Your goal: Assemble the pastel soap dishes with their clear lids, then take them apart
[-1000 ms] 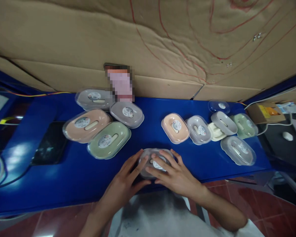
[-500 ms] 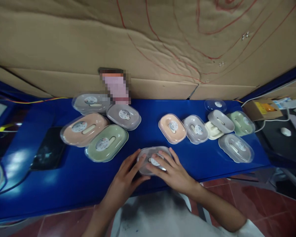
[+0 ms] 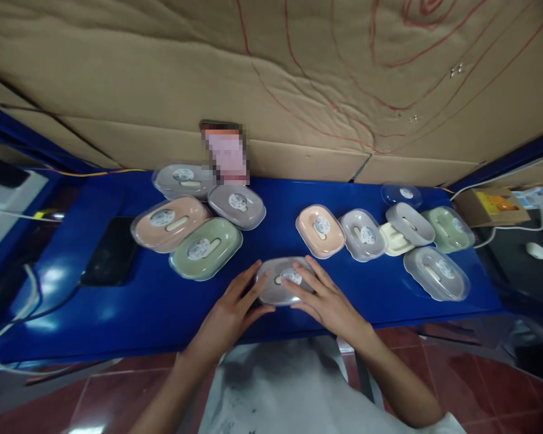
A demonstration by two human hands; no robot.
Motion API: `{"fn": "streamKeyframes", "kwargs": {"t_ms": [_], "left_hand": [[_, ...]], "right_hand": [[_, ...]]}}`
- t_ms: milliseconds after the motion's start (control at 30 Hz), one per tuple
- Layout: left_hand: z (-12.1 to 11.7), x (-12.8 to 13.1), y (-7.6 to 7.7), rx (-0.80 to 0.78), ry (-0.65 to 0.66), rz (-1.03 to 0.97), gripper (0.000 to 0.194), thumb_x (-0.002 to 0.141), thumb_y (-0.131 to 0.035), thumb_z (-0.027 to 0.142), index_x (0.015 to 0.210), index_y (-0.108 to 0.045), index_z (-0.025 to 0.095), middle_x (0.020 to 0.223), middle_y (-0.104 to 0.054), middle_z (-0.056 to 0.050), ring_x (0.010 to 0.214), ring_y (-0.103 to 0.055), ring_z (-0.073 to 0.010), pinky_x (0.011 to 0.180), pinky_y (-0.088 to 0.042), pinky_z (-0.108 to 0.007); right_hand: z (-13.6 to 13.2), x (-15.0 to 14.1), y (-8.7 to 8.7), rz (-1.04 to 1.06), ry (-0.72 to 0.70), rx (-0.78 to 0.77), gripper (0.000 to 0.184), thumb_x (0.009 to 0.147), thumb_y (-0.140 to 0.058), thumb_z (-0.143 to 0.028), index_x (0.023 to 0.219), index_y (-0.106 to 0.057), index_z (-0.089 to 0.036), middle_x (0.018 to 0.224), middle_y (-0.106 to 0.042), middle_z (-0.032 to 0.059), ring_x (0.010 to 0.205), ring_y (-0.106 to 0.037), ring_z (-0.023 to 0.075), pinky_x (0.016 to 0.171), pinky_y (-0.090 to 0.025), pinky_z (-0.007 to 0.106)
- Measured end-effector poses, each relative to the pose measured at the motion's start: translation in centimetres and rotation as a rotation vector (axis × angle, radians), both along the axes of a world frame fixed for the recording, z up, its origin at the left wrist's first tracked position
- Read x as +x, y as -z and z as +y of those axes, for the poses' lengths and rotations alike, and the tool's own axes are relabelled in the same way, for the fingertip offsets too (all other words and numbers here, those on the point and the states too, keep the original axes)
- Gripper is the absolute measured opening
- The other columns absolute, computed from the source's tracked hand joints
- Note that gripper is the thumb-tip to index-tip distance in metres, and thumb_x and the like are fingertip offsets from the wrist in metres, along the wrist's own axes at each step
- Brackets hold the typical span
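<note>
A grey soap box (image 3: 278, 295) with a clear lid and a round sticker lies near the table's front edge, between my hands. My left hand (image 3: 239, 301) grips its left end, fingers on the far rim and lid, thumb along the near side. Over the right end curves my right hand (image 3: 323, 296), its fingers on the lid and far edge and its thumb at the near edge. Part of the sticker is hidden under the right fingers. Beyond my left hand sits a green lidded soap box (image 3: 224, 236); a peach one (image 3: 314, 246) stands beyond my right hand.
Left cluster: a peach box (image 3: 156, 232) and grey boxes (image 3: 248, 211). On the right are more grey boxes (image 3: 359, 247), a cream insert (image 3: 396, 246), an uncovered grey base (image 3: 402, 220) and a loose clear lid (image 3: 396, 196). A phone (image 3: 226, 150) leans on the cardboard (image 3: 140, 144).
My right fingers have shifted right across the lid, showing more of its middle, and the right thumb now shows at the near edge. The camera view has turned slightly left.
</note>
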State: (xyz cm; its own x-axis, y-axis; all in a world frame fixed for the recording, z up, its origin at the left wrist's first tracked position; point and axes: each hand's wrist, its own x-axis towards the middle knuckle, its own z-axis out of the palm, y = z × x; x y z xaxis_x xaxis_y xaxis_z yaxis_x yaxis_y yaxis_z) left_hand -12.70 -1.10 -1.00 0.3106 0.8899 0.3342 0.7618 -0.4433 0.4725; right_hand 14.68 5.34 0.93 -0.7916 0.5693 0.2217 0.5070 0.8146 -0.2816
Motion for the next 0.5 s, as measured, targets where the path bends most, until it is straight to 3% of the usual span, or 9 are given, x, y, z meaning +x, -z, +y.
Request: {"fn": "streamKeyframes", "kwargs": {"t_ms": [133, 233, 367, 433, 500], "left_hand": [[0.4, -0.2, 0.1, 0.004, 0.007, 0.036, 0.072, 0.105, -0.061, 0.047, 0.168, -0.031, 0.029, 0.160, -0.052, -0.018, 0.142, -0.060, -0.0326, 0.112, -0.058, -0.050], [1.1, 0.8, -0.3, 0.011, -0.102, 0.034, 0.067, 0.103, -0.064, 0.050, 0.161, -0.040, 0.027, 0.153, -0.057, -0.018, 0.136, -0.065, -0.0321, 0.109, -0.060, -0.047], [3.8, 3.9, -3.1, -0.166, -0.424, 0.175, 0.063, 0.096, -0.072, 0.058, 0.142, -0.053, 0.019, 0.134, -0.064, -0.017, 0.104, -0.078, -0.0308, 0.074, -0.066, -0.036], [6.0, 5.4, -4.6, -0.291, -0.503, 0.302, 0.063, 0.094, -0.072, 0.062, 0.134, -0.056, 0.016, 0.120, -0.069, -0.015, 0.087, -0.079, -0.0293, 0.062, -0.061, -0.032], [8.3, 6.4, -5.2, -0.321, -0.546, 0.337, 0.069, 0.091, -0.072, 0.067, 0.133, -0.056, 0.015, 0.107, -0.074, -0.013, 0.080, -0.079, -0.0304, 0.060, -0.058, -0.031]], "right_hand": [[-0.4, -0.1, 0.4, -0.013, 0.022, 0.057, 0.066, 0.100, -0.072, -0.032, 0.162, -0.048, -0.028, 0.171, -0.041, 0.0108, 0.164, -0.025, 0.0345, 0.126, -0.042, 0.056], [-0.4, 0.7, 0.5, 0.010, 0.168, 0.155, 0.069, 0.103, -0.068, -0.037, 0.166, -0.040, -0.030, 0.173, -0.038, 0.0123, 0.160, -0.034, 0.0339, 0.128, -0.036, 0.060], [0.8, 2.8, 0.6, 0.021, 0.535, 0.222, 0.069, 0.107, -0.061, -0.037, 0.170, -0.032, -0.032, 0.177, -0.026, 0.0124, 0.160, -0.031, 0.0380, 0.125, -0.032, 0.062], [1.6, 3.7, 0.6, -0.028, 0.646, 0.215, 0.068, 0.108, -0.057, -0.040, 0.170, -0.030, -0.031, 0.179, -0.021, 0.0138, 0.163, -0.024, 0.0413, 0.124, -0.030, 0.067], [2.2, 4.0, 0.6, -0.060, 0.692, 0.195, 0.069, 0.109, -0.056, -0.043, 0.171, -0.028, -0.031, 0.178, -0.022, 0.0147, 0.164, -0.018, 0.0431, 0.124, -0.026, 0.072]]}}
